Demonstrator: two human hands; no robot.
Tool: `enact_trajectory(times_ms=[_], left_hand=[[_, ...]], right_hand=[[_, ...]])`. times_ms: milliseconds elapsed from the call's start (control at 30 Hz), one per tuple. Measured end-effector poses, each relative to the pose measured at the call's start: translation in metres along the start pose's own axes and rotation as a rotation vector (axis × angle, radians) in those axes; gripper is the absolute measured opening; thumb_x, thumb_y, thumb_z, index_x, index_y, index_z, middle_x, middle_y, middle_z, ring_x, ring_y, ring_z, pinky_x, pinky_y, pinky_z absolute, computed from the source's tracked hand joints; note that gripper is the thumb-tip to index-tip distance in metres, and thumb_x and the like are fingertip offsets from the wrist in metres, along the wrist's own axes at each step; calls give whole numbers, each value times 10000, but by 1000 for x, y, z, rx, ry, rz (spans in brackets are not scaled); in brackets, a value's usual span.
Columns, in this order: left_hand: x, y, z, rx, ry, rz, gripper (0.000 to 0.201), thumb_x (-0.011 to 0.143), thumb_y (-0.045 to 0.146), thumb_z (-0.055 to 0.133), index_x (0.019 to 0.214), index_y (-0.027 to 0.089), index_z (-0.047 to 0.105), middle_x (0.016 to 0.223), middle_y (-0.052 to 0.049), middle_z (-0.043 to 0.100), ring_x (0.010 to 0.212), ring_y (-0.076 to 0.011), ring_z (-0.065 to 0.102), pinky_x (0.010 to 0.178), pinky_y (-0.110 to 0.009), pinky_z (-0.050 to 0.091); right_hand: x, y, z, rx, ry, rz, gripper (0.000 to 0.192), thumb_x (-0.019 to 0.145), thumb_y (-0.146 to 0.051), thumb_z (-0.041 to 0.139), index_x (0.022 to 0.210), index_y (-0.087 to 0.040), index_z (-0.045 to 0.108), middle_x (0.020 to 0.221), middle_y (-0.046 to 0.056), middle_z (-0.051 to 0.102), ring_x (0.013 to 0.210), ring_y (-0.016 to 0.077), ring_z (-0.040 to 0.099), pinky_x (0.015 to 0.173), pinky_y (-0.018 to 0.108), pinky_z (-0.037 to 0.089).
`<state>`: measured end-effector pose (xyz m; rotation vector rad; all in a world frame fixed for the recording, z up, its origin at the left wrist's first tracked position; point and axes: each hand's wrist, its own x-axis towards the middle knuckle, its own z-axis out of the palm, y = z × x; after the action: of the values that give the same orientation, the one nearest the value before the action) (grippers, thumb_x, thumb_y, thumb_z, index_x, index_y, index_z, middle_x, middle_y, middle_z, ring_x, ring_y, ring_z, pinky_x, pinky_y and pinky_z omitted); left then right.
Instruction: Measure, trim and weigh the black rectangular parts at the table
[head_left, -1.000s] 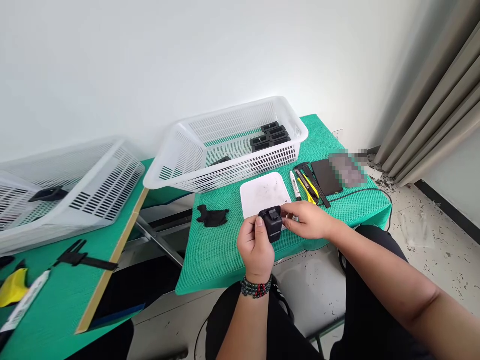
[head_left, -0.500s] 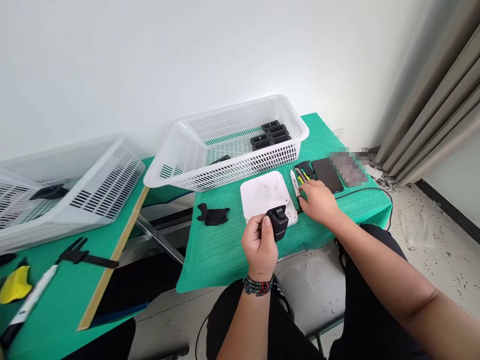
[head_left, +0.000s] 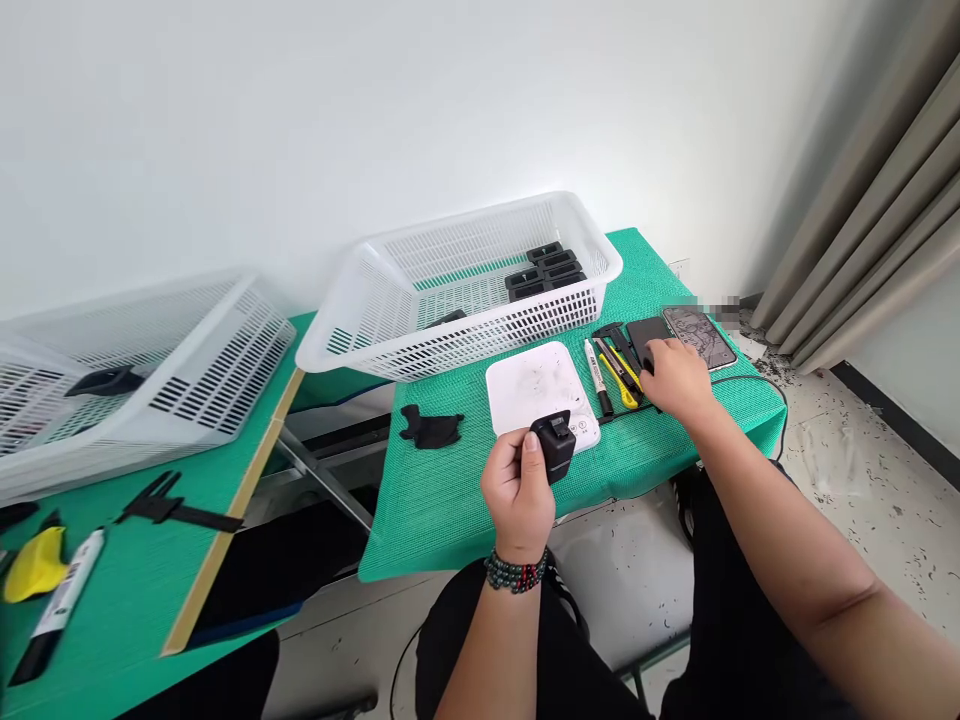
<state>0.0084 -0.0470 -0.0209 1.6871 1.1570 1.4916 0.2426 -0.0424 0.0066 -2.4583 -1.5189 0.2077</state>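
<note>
Left hand (head_left: 517, 490) is wrapped around a small black block (head_left: 556, 446), thumb up its near face, fingers curled behind it. The block sits lifted just over the near right corner of the white scale (head_left: 540, 392), at the near edge of the green table (head_left: 450, 500).

Right hand (head_left: 675, 378) is out to the right, resting palm-down on the dark slab (head_left: 646, 332) beside the tools. Fingers are bent loosely over the slab's near end; whether they actually pinch anything, I cannot tell from here.

Just left of that hand lies a yellow knife (head_left: 621, 372), with a black caliper (head_left: 611, 340) alongside it and a marker (head_left: 598, 375) further left, touching nothing but the mat. Right of the slab, a phone (head_left: 701, 335) lies face up. A black cable (head_left: 750, 380) runs along the table's right edge.

On the left part of the mat, a black scrap (head_left: 431, 428) lies flat, well apart from the scale.

Beyond the scale stands a white basket (head_left: 465, 330), with a row of black blocks (head_left: 546, 270) packed into its far right corner.

Far left, a second table (head_left: 135, 590) carries another basket (head_left: 142, 390) with one black piece inside. Near it lie a black clip (head_left: 176, 510), a second marker (head_left: 64, 600) and a yellow part (head_left: 34, 563). A grey curtain (head_left: 870, 220) hangs at the far right.
</note>
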Motion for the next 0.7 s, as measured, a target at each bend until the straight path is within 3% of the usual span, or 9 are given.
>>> enact_trajectory(times_ms=[400, 700], left_hand=[[0, 0, 0, -10, -12, 10, 468, 966, 613, 553, 830, 185, 685, 739, -38, 667, 681, -174, 615, 620, -277, 502], [-2, -2, 3, -6, -36, -21, 475, 960, 620, 551, 838, 183, 692, 750, -43, 683, 687, -175, 627, 626, -279, 517]], right_hand=[[-1, -2, 0, -47, -64, 81, 527, 898, -315, 619, 1396, -159, 543, 1429, 225, 540, 1235, 411, 536, 930, 459, 470], [1, -8, 0, -18, -94, 97, 731, 800, -331, 727, 1467, -178, 469, 1459, 245, 484, 1254, 448, 543, 929, 523, 507]])
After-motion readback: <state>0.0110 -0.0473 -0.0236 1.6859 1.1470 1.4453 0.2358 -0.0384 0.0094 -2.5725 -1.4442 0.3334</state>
